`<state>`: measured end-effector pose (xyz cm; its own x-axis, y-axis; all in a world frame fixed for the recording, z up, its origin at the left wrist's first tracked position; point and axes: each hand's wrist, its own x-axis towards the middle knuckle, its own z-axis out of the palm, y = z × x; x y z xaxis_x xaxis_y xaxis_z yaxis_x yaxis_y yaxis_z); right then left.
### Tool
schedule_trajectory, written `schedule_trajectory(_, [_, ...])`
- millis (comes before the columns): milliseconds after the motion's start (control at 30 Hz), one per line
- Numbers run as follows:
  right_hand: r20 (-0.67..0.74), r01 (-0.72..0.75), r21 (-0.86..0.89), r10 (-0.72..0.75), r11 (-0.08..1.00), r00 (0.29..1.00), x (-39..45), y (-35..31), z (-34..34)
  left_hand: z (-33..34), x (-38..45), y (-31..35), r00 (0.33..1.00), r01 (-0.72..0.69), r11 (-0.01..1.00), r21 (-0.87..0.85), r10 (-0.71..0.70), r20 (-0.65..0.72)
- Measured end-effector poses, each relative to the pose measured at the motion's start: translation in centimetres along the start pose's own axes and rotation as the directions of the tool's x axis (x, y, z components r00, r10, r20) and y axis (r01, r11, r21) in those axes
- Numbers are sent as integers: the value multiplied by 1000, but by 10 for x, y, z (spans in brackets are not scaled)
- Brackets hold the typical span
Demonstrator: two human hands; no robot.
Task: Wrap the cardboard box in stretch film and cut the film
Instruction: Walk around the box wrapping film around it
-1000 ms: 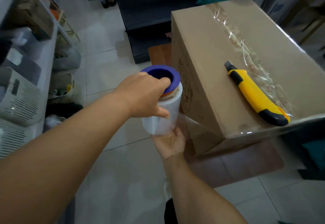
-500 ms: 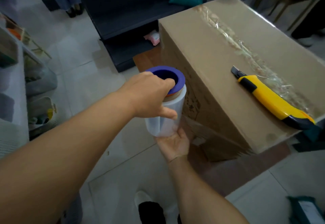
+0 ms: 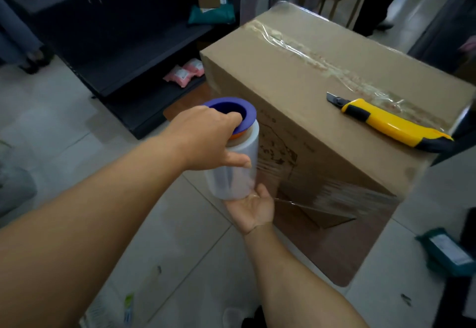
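Film [image 3: 332,199] now spans more box [image 3: 322,91] side; both hands grip the roll [image 3: 237,170].

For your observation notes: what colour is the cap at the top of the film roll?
Purple cap, seen best, and only, in the head view.

My left hand [image 3: 206,139] and right hand [image 3: 251,208] hold the film roll [image 3: 235,170] just beside the cardboard box [image 3: 309,111], which blocks everything to my right. A sheet of film [image 3: 332,199] stretches from the roll across the box's near face, closing the gap there. To my left and toward me the tiled floor [image 3: 85,132] lies open. Ahead, a dark low shelf [image 3: 134,52] stands near the box's far corner, leaving a narrow passage. On the box top, a yellow utility knife [image 3: 389,123] lies near the near edge; the rest of the top is bare. A teal packet [image 3: 448,250] lies on the floor right of the brown surface [image 3: 322,250].
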<state>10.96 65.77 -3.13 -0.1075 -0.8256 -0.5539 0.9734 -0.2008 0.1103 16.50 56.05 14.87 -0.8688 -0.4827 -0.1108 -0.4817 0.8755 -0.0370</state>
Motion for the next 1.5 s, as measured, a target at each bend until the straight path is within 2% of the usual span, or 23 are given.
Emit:
schedule_trajectory(600, [-15, 19, 45, -18, 999, 1000, 58, 23, 43, -24, 47, -72, 996, -94, 994, 46, 94, 5])
schedule_trajectory(900, [64, 42, 15, -43, 999, 997, 81, 29, 54, -19, 63, -96, 979, -188, 973, 132, 174, 111])
schedule_trajectory(1033, [69, 93, -12, -92, 996, 993, 86, 34, 58, -13, 66, -104, 964, -209, 972, 110, 185, 192])
schedule_trajectory(1267, [-25, 158, 39, -157, 987, 987, 94, 43, 57, -4, 76, -112, 932, -292, 954, 71, 267, 246])
schedule_trajectory(1500, [-90, 248, 181, -235, 952, 968, 103, 51, 60, 0, 79, -117, 929, -337, 940, 49, 323, 179])
